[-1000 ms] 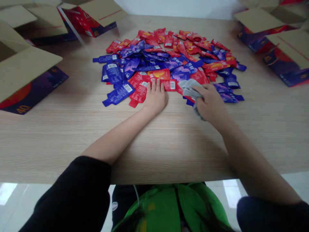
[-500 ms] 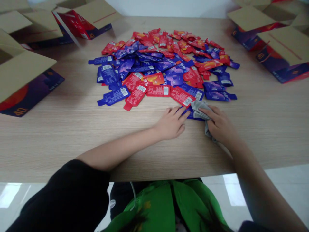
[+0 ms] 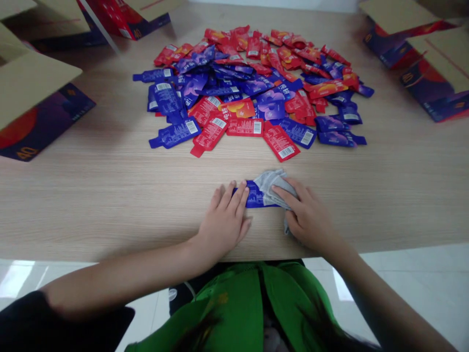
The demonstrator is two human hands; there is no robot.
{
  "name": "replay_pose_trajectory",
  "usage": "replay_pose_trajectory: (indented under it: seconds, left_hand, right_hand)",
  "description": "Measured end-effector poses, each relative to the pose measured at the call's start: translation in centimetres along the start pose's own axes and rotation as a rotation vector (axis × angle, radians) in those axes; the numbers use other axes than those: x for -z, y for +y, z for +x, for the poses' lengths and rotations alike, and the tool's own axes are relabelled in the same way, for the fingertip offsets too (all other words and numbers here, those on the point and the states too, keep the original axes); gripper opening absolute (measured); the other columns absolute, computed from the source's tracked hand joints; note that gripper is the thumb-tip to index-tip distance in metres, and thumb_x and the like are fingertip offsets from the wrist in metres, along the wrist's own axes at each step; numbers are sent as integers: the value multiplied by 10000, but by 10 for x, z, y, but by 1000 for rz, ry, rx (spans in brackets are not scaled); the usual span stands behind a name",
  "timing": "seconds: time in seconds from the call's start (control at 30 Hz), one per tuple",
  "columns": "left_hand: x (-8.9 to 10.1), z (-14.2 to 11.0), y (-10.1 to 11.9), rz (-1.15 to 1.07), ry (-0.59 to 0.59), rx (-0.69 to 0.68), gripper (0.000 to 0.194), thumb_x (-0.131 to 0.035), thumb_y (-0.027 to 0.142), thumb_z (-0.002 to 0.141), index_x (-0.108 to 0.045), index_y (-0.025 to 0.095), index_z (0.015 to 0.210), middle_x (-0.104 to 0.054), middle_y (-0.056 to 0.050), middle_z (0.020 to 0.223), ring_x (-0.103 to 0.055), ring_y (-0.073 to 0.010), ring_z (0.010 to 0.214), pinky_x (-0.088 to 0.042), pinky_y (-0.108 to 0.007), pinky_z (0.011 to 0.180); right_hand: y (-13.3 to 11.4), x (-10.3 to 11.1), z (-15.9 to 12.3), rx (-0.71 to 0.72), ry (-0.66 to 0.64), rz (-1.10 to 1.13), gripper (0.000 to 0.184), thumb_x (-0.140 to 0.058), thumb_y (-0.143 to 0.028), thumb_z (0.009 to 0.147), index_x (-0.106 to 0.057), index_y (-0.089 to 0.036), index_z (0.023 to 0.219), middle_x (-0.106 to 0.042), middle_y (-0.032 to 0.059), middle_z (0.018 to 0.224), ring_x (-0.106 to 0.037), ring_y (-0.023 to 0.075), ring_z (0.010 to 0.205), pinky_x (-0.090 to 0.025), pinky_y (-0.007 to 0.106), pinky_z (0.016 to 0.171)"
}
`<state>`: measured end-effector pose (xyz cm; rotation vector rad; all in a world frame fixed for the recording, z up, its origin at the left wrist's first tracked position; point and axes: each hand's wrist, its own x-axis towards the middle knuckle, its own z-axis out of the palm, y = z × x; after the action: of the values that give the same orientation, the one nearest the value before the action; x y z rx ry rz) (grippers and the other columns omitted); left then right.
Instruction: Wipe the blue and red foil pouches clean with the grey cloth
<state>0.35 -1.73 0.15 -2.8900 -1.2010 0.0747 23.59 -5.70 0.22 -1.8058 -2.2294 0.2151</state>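
A single blue pouch (image 3: 253,195) lies near the front edge of the wooden table (image 3: 110,195). My left hand (image 3: 224,222) lies flat with its fingers stretched out, fingertips on the pouch's left end. My right hand (image 3: 309,217) presses a crumpled grey cloth (image 3: 273,185) onto the pouch's right end, with part of the cloth tucked under the palm. Farther back lies a big heap of red and blue pouches (image 3: 252,83).
Open cardboard boxes with purple and red print stand at the left (image 3: 32,102), back left (image 3: 135,19) and right (image 3: 436,63). Green clothing (image 3: 249,308) shows below the table's front edge, over a glossy white floor.
Both hands have drawn back from the heap toward the table's front edge, dragging one blue pouch along. The cloth now lies on that pouch.
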Motion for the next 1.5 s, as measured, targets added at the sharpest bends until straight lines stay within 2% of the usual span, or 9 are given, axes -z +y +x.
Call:
replay_pose_trajectory:
  seconds: [0.2, 0.3, 0.47, 0.6, 0.87, 1.03, 1.2, 1.37, 1.5]
  left_hand:
    - [-5, -17, 0, 12, -8, 56, 679, -444, 460, 1021, -438, 41, 1555, -303, -177, 1659, -332, -398, 1523, -374, -557, 1194]
    - [-7, -18, 0, -10, -7, 48, 676, -440, 468, 1016, -460, 44, 1542, -327, -184, 1652, -327, -413, 1521, -377, -575, 1187]
    - [-5, -15, -1, -46, -49, 13, 558, -504, 417, 983, -647, 44, 1372, -625, -230, 1421, -542, -416, 1369, -363, -604, 1189]
    - [-4, -15, 0, -47, -9, 36, 602, -455, 399, 1007, -544, 34, 1477, -496, -213, 1553, -420, -411, 1471, -379, -567, 1184]
    - [-6, -13, 1, -46, -30, 36, 652, -401, 384, 1034, -420, -16, 1549, -303, -221, 1645, -343, -421, 1510, -399, -534, 1173]
    - [-6, -13, 4, -68, 4, 64, 678, -437, 432, 1019, -445, -7, 1536, -342, -233, 1634, -328, -434, 1514, -384, -555, 1176]
    - [-4, -12, 5, -64, -22, 21, 584, -461, 423, 1009, -615, 14, 1395, -622, -250, 1415, -566, -412, 1346, -372, -574, 1180]
    - [-4, -9, 2, -22, -19, 21, 668, -426, 413, 1014, -477, -37, 1505, -412, -261, 1589, -384, -458, 1478, -418, -568, 1141]
    - [-3, 9, -3, -53, -26, 44, 689, -405, 366, 1009, -379, -59, 1551, -254, -264, 1650, -288, -426, 1531, -331, -574, 1207]
  right_hand:
    - [-14, 10, 7, -104, 125, 265, 558, -390, -115, 932, -553, -249, 1448, -517, 139, 1466, -511, 290, 1355, -459, 533, 1118]
    - [-39, 13, 20, -91, 187, 195, 586, -384, -138, 948, -502, -293, 1500, -434, 126, 1562, -450, 303, 1411, -427, 557, 1121]
    - [-77, -16, 44, 106, -7, -50, 538, -453, -195, 945, -565, -266, 1467, -387, 78, 1648, -490, 339, 1304, -434, 551, 1003]
    - [-60, -28, 36, 19, 14, -115, 595, -453, -195, 927, -493, -239, 1519, -396, 101, 1647, -470, 364, 1314, -404, 590, 1006]
    - [7, -5, 2, -230, 116, -59, 580, -379, -152, 930, -511, -178, 1494, -453, 210, 1555, -454, 395, 1390, -426, 623, 1042]
    - [-26, 3, 24, -80, 187, 16, 604, -392, -140, 925, -503, -240, 1510, -421, 163, 1593, -424, 355, 1432, -401, 596, 1090]
    - [-65, -20, 46, 174, 3, -44, 546, -423, -171, 947, -564, -244, 1470, -440, 106, 1613, -516, 322, 1269, -433, 524, 1012]
    - [-36, -25, 40, 36, 47, -135, 543, -464, -184, 915, -579, -188, 1446, -459, 150, 1584, -499, 370, 1248, -420, 571, 996]
    - [-12, -20, 37, -103, 128, -133, 564, -456, -185, 905, -554, -188, 1461, -442, 168, 1582, -484, 403, 1261, -425, 619, 995]
